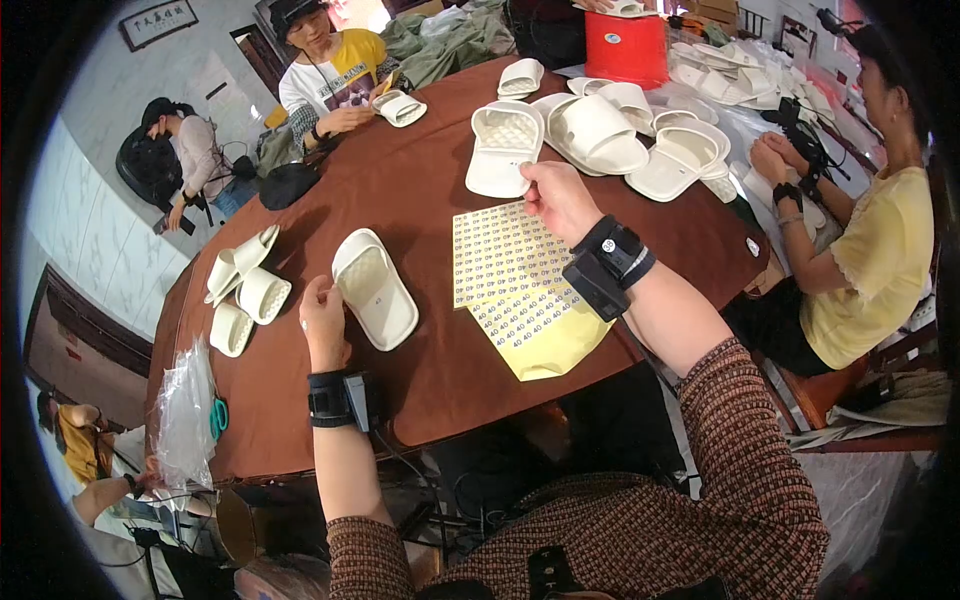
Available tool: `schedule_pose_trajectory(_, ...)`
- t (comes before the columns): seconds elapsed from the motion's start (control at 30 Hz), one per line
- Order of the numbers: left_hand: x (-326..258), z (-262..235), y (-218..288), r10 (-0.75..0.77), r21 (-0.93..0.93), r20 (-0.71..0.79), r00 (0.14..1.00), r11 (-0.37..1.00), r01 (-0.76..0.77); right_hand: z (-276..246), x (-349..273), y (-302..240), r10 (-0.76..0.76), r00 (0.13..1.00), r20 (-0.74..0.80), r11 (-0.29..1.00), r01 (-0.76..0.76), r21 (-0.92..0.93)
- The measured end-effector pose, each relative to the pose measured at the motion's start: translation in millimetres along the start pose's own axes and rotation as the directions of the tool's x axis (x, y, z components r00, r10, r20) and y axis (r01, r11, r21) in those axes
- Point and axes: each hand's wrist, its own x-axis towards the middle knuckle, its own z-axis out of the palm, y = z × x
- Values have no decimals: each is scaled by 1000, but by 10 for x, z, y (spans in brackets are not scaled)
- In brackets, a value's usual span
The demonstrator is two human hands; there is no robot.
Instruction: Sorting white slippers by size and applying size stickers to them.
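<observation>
My left hand [324, 322] has its fingers curled against the left edge of a cream slipper [388, 305], whose insole bears a small dark mark near the middle. Farther off and to the right, the fingers of my right hand [562, 203] pinch the heel edge of another cream slipper [495, 172]. A small dark mark shows on that heel beside my fingertips. Partly beneath my right wrist lies a yellow sticker sheet [490, 260] printed in rows. A second sheet [545, 345], with part of its backing bare, sticks out below it toward me.
Several slippers [263, 296] lie at the left, near a clear plastic bag [187, 420] and teal-handled scissors [219, 418]. More slippers [590, 130] are heaped behind my right hand, before a red bucket [625, 48]. Co-workers sit across the brown-covered table [400, 200] and at the right.
</observation>
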Motion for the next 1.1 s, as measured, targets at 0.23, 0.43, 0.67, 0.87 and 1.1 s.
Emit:
schedule_pose_trajectory(0.23,-103,-74,68,1,-78,-41,999,997,-4,106,-212,104,44,912,408,927,115,-356)
schedule_pose_trajectory(0.43,-112,-35,76,-23,-211,-16,1000,977,19,55,-164,203,-157,848,506,563,498,-660)
schedule_pose_trajectory(0.67,-52,-24,56,27,-177,22,999,984,-22,-173,-54,-61,-93,903,419,-147,404,-903)
schedule_pose_trajectory(0.87,-42,-41,49,22,-175,12,1000,984,-20,-173,-70,-30,-104,911,398,-245,365,-898)
schedule_pose_trajectory(1.1,-55,-71,49,4,-250,60,998,968,11,-227,43,-87,-304,892,335,73,372,-925)
